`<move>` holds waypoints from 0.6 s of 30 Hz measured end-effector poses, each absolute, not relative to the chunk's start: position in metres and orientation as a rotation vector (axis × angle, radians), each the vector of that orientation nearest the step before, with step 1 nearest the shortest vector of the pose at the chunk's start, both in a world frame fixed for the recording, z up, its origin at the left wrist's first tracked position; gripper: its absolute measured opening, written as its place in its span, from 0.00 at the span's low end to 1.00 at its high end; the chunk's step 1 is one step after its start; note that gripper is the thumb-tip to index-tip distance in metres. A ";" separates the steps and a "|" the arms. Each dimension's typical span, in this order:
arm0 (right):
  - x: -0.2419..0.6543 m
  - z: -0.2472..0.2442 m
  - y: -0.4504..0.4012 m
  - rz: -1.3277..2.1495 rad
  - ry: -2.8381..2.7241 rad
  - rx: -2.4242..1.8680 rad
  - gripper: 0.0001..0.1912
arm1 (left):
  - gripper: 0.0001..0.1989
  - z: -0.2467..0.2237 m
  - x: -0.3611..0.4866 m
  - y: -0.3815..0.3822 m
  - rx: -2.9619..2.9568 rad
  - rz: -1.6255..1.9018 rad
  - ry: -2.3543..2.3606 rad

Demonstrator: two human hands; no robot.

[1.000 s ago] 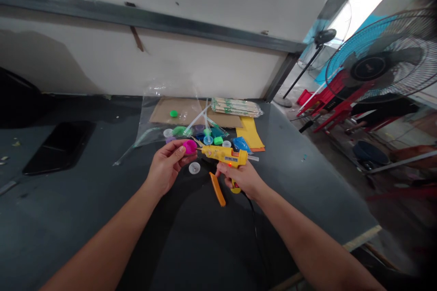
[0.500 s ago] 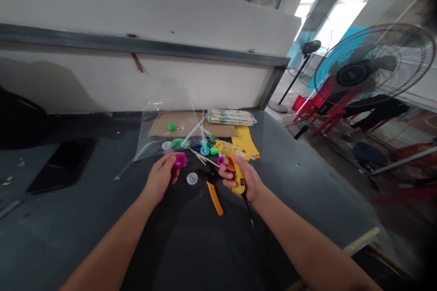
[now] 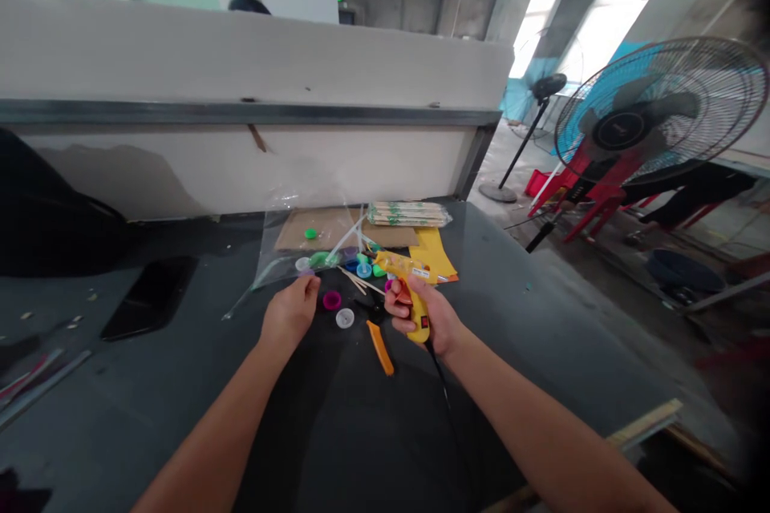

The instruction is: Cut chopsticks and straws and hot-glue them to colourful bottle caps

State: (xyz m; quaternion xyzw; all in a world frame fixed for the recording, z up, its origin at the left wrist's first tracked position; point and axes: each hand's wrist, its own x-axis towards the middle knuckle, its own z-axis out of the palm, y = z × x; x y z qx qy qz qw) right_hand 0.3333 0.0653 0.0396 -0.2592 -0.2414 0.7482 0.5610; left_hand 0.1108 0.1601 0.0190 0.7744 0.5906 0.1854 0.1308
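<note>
My right hand [image 3: 438, 317] is wrapped round the handle of a yellow hot glue gun [image 3: 419, 306], fingers at its orange trigger. The nozzle points left over several coloured bottle caps, and a black cord drops from the handle. My left hand [image 3: 292, 309] is closed, fingertips pressed together; whatever they may hold is hidden. Just right of it a magenta cap [image 3: 331, 300] lies on the dark table, apart from the fingers. A clear white cap [image 3: 345, 318] sits close by. Orange-handled pliers [image 3: 380, 349] lie between my hands, their dark head partly hard to make out.
Behind the caps are wooden sticks [image 3: 354, 280], cardboard [image 3: 318, 226], a clear plastic bag [image 3: 270, 244], a pack of sticks [image 3: 409, 214] and yellow sheets [image 3: 434, 252]. A black phone [image 3: 149, 298] lies left. A white partition [image 3: 361, 156] borders the back; a fan [image 3: 622, 128] stands right.
My left hand has let go of the magenta cap, which now lies on the table, and has turned with its fingers closed. The glue gun stays in my right hand. The view has tilted up slightly.
</note>
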 end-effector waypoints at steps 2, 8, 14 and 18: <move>0.330 0.037 0.065 1.761 -0.557 -0.619 0.17 | 0.16 0.032 0.111 0.154 2.231 0.627 1.762; 0.315 0.033 0.060 1.634 -0.634 -0.739 0.18 | 0.21 0.067 0.135 0.115 2.298 0.567 1.476; 0.309 0.036 0.059 1.477 -0.670 -0.849 0.19 | 0.22 0.050 0.160 0.088 1.788 0.573 1.244; 0.308 0.033 0.061 1.362 -0.684 -0.852 0.20 | 0.19 0.035 0.170 0.074 1.580 0.611 1.154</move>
